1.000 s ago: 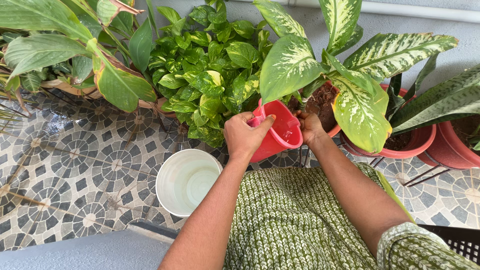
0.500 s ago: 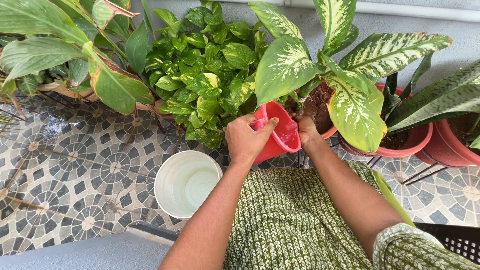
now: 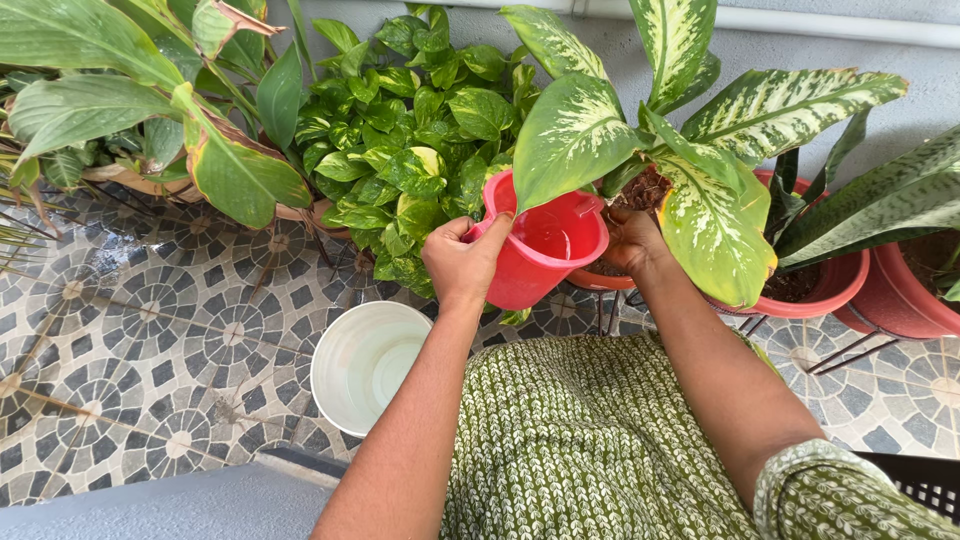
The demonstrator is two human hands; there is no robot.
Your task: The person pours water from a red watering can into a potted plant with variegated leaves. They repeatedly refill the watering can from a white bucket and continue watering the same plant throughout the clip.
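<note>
L hand grips red jug handle; R hand cups far side, by pot rim; white bucket below-left, apart.

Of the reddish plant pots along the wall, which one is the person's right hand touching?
The leftmost terracotta pot, holding the big cream-and-green variegated plant: the right hand rests at its soil edge. The other two reddish pots farther right are untouched.

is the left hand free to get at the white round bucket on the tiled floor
Probably not right away: the left hand grips the red plastic jug. The white round bucket sits just below it, open-topped, with nothing between.
</note>
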